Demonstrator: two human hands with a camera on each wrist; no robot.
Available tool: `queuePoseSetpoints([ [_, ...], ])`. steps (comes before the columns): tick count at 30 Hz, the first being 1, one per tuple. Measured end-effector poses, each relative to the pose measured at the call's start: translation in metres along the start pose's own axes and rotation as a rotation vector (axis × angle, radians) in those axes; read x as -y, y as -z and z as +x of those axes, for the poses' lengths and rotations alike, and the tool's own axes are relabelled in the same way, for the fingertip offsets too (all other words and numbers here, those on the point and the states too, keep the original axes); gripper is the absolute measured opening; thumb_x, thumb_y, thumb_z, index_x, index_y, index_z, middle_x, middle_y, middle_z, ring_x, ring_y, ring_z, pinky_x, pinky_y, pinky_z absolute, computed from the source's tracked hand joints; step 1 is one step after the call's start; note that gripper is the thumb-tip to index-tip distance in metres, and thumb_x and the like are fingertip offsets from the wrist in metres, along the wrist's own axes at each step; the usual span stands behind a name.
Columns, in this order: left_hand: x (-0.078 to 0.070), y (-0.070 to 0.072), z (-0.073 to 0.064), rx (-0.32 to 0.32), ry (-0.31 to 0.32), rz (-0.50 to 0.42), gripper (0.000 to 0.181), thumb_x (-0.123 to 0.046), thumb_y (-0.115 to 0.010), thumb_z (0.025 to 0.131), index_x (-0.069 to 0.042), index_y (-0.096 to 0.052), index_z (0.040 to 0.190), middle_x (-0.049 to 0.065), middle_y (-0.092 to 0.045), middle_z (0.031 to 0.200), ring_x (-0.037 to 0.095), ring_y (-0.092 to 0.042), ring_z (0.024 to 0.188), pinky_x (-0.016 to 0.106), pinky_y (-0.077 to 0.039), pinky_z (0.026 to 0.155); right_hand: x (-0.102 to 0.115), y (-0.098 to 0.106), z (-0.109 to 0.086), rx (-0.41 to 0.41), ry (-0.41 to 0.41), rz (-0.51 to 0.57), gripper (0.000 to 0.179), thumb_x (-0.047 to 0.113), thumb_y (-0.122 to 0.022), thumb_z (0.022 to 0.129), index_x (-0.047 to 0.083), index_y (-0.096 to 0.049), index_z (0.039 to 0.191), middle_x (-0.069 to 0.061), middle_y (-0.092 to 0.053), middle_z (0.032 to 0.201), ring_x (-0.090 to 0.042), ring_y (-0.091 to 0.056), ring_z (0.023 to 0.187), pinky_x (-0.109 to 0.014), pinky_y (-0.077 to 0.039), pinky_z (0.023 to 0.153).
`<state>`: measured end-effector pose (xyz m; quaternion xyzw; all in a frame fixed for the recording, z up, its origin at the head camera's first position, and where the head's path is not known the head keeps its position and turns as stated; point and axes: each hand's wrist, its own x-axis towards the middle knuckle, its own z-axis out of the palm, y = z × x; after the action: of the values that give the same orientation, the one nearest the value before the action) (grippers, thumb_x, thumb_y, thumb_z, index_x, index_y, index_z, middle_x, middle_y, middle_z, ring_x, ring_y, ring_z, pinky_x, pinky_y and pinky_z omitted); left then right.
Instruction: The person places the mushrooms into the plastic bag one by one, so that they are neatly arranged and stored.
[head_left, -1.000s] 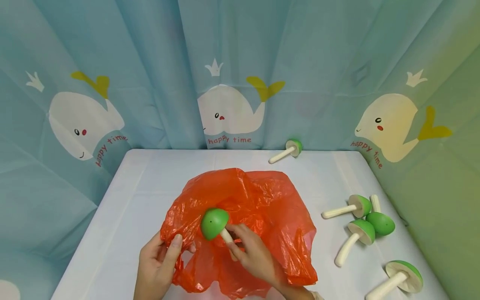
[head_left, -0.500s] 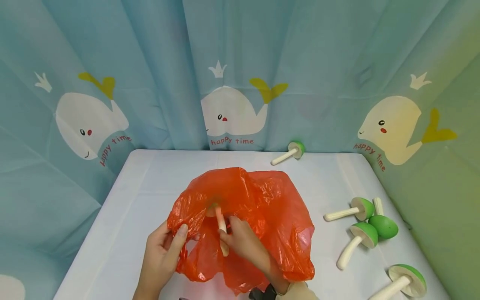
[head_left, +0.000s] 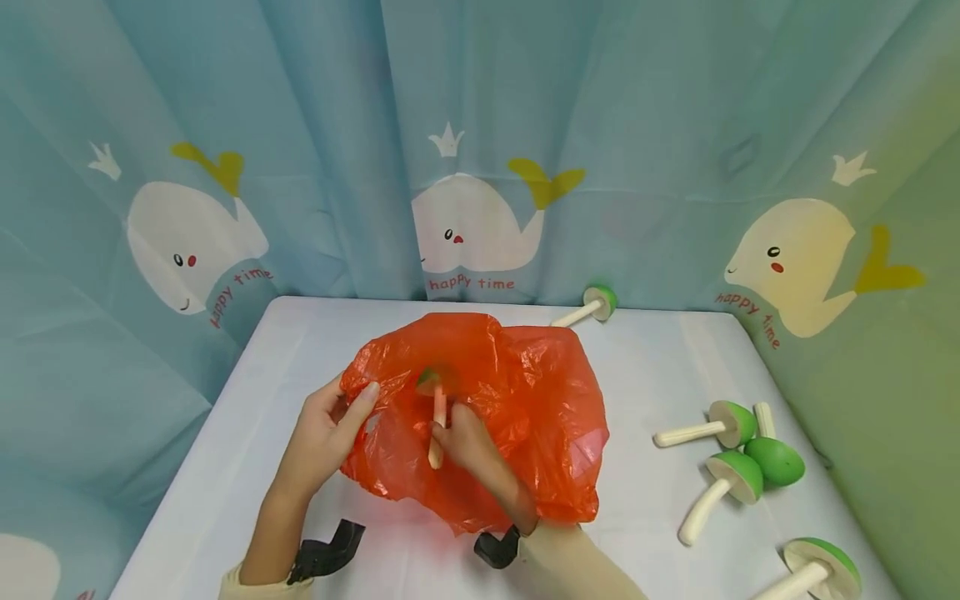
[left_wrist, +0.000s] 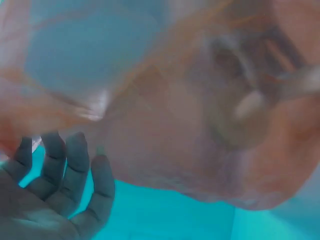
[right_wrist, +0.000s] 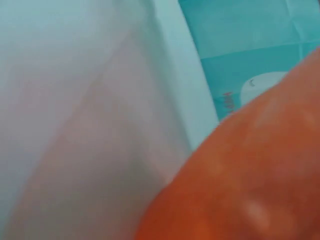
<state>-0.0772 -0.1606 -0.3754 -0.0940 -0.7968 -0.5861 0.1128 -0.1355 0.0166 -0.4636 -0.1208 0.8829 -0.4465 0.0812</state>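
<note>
A thin, translucent red plastic bag (head_left: 547, 400) spreads open over the middle of the table. At its left edge, my left hand (head_left: 322, 429) pinches the film between thumb and fingers. My right hand (head_left: 468, 437) reaches into the bag's mouth and grips a toy mushroom by its pale stem (head_left: 438, 408). The mushroom's green cap (head_left: 429, 379) points away and shows dimly among the red folds. Through the left wrist camera, the fingers of my left hand (left_wrist: 65, 180) curl at the film. Red film (right_wrist: 240, 180) fills much of the right wrist view, where my right hand is hidden.
Several more green-capped mushrooms lie on the white table (head_left: 645, 358). One mushroom (head_left: 598, 303) rests at the back edge, partly behind the bag. A cluster with a mushroom (head_left: 735, 475) lies at right, and another mushroom (head_left: 821, 567) is at the front right. A blue curtain (head_left: 480, 100) surrounds the table.
My right hand has moved the mushroom from in front of the bag into its mouth, cap first. Both hands and the bag have shifted farther from me.
</note>
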Motion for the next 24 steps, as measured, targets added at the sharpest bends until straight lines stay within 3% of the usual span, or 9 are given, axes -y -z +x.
queuePoseSetpoints([
  [7, -0.002, 0.002, 0.017, -0.057, 0.078, 0.058, 0.042, -0.024, -0.055, 0.095, 0.002, -0.048, 0.129, 0.014, -0.056, 0.115, 0.027, -0.059, 0.095, 0.033, -0.055, 0.073, -0.005, -0.002, 0.023, -0.033, 0.0, -0.058, 0.014, 0.006, -0.06, 0.089, -0.004, -0.056, 0.098, -0.003, -0.05, 0.07, -0.018, -0.05, 0.058, -0.027, -0.043, 0.05],
  [9, -0.003, 0.001, 0.021, -0.072, 0.096, 0.06, 0.044, -0.025, -0.056, 0.095, 0.0, -0.046, 0.129, 0.014, -0.055, 0.115, 0.027, -0.058, 0.096, 0.033, -0.055, 0.073, -0.003, 0.001, 0.028, -0.021, 0.003, -0.032, 0.014, 0.004, -0.06, 0.089, -0.005, -0.055, 0.1, -0.005, -0.052, 0.069, -0.018, -0.053, 0.055, -0.027, -0.044, 0.047],
  [15, -0.003, -0.002, 0.026, -0.083, 0.121, 0.053, 0.042, -0.022, -0.056, 0.095, 0.001, -0.043, 0.127, 0.014, -0.054, 0.113, 0.028, -0.058, 0.094, 0.036, -0.055, 0.075, 0.012, 0.01, 0.04, 0.014, -0.002, -0.019, 0.007, 0.001, -0.061, 0.088, -0.002, -0.056, 0.092, -0.004, -0.049, 0.066, -0.016, -0.051, 0.053, -0.022, -0.043, 0.045],
  [21, -0.002, -0.005, 0.027, -0.087, 0.099, 0.057, 0.04, -0.018, -0.056, 0.095, 0.002, -0.042, 0.127, 0.014, -0.053, 0.114, 0.028, -0.057, 0.096, 0.041, -0.055, 0.077, 0.023, 0.017, 0.048, 0.041, -0.062, -0.149, 0.016, 0.009, -0.06, 0.092, 0.001, -0.055, 0.078, -0.004, -0.045, 0.056, -0.017, -0.043, 0.048, -0.022, -0.034, 0.043],
  [23, -0.004, -0.006, 0.027, -0.08, 0.094, 0.052, 0.04, -0.017, -0.056, 0.094, 0.002, -0.042, 0.126, 0.014, -0.053, 0.114, 0.028, -0.057, 0.096, 0.042, -0.055, 0.077, 0.008, 0.01, 0.064, 0.05, -0.033, -0.251, 0.018, 0.017, -0.057, 0.094, 0.001, -0.056, 0.087, -0.004, -0.046, 0.057, -0.019, -0.045, 0.049, -0.025, -0.037, 0.044],
  [24, -0.005, -0.007, 0.027, -0.072, 0.092, 0.041, 0.039, -0.016, -0.056, 0.094, 0.001, -0.042, 0.126, 0.014, -0.053, 0.114, 0.028, -0.057, 0.096, 0.042, -0.055, 0.077, -0.013, -0.001, 0.078, 0.036, 0.02, -0.289, 0.022, 0.025, -0.053, 0.097, 0.004, -0.056, 0.091, -0.002, -0.045, 0.058, -0.018, -0.044, 0.049, -0.025, -0.036, 0.044],
])
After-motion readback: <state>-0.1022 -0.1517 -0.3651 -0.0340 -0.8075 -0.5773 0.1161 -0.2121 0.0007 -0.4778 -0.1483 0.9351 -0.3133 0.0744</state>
